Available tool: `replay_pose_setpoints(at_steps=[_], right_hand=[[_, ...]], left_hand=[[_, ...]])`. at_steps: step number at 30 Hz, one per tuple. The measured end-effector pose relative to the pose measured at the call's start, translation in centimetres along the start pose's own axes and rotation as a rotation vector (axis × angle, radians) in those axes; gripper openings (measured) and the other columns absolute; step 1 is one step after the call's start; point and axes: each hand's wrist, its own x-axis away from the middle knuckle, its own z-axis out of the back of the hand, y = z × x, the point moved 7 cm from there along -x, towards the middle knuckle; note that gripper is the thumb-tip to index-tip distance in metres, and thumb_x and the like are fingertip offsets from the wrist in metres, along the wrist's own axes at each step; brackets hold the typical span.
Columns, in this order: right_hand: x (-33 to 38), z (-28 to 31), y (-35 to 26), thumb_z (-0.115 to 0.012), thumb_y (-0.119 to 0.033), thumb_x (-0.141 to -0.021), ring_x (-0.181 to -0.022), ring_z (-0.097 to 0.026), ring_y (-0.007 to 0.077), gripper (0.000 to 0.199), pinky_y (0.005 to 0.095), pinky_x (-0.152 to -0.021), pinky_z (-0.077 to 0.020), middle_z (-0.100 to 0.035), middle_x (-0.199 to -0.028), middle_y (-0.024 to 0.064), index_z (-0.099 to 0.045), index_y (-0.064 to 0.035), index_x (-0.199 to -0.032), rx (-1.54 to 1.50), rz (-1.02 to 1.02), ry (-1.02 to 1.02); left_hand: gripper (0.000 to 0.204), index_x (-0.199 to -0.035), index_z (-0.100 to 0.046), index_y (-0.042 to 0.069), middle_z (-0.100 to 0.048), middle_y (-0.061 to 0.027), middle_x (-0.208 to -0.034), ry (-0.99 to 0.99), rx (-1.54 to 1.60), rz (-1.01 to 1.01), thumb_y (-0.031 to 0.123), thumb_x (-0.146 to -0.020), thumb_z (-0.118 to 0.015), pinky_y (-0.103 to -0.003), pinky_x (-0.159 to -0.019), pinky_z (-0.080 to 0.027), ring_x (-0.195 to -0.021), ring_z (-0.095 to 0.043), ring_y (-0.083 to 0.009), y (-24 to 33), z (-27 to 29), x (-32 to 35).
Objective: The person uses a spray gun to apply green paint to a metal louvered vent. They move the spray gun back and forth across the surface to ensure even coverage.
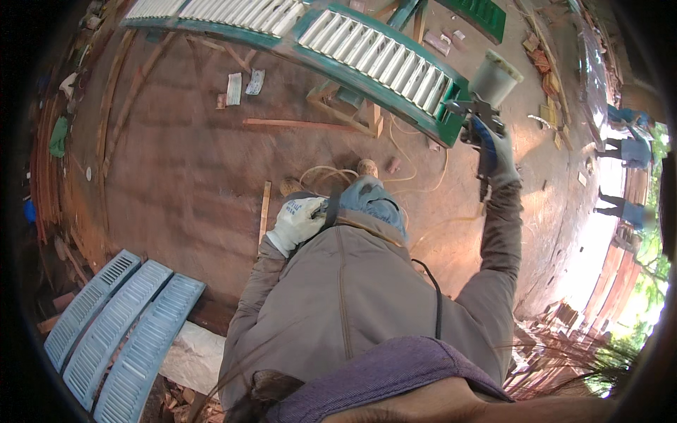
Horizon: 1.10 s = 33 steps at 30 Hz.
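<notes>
My right hand (502, 156), in a white and blue glove, grips a spray gun (484, 113) with a pale paint cup (496, 79) on top. The gun's nozzle is close to the right end of a louvered shutter (452, 121), which has a green frame and mostly white slats and rests raised on wooden supports. My left hand (300, 224), in a white glove, is held at my waist. Its fingers are curled beside a dark strap-like piece (331, 209); what they hold, if anything, cannot be made out.
A pale hose (446, 169) loops over the floor around my feet. Three blue-grey louvered panels (151, 338) lean at the lower left. Another green panel (479, 17) is at the far right. Wood strips (303, 125) lie about, and people (631, 151) stand at the right.
</notes>
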Motion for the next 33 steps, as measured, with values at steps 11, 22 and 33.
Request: replay_pose_setpoints(at_steps=[11,22,33], right_hand=[[6.4,3.5,5.1,-0.077,-0.012,-0.084,-0.054,-0.060,0.0139,0.029,0.0266,-0.046,-0.0474,-0.065,-0.077,0.0063,-0.063,0.0017,-0.107,0.019,0.064,0.459],[12.6,2.2,3.2,-0.071,-0.009,-0.088,-0.055,-0.053,0.0066,0.026,0.0212,-0.047,-0.0418,-0.063,-0.079,0.0018,-0.064,-0.0026,-0.112,0.225,0.108,0.636],[3.9,-13.9,0.6,-0.072,-0.012,-0.088,-0.059,-0.056,0.0059,0.027,0.0225,-0.052,-0.0453,-0.067,-0.084,0.0018,-0.067,0.0012,-0.111,0.254,0.288,0.265]], left_hand=[[0.022,-0.103,-0.067,0.003,-0.070,-0.0172,-0.095,-0.103,0.104,0.030,0.012,-0.082,-0.067,-0.038,-0.070,-0.053,-0.085,-0.067,-0.0356,-3.9,7.1,3.4],[0.029,-0.107,-0.068,0.005,-0.069,-0.0177,-0.097,-0.284,0.056,0.046,0.024,-0.084,-0.069,-0.039,-0.071,-0.052,-0.086,-0.067,-0.0364,-6.7,8.6,3.4],[0.029,-0.107,-0.067,0.002,-0.070,-0.0181,-0.096,-0.085,0.090,0.056,0.021,-0.084,-0.069,-0.039,-0.073,-0.053,-0.086,-0.068,-0.0356,-9.9,12.9,8.2]])
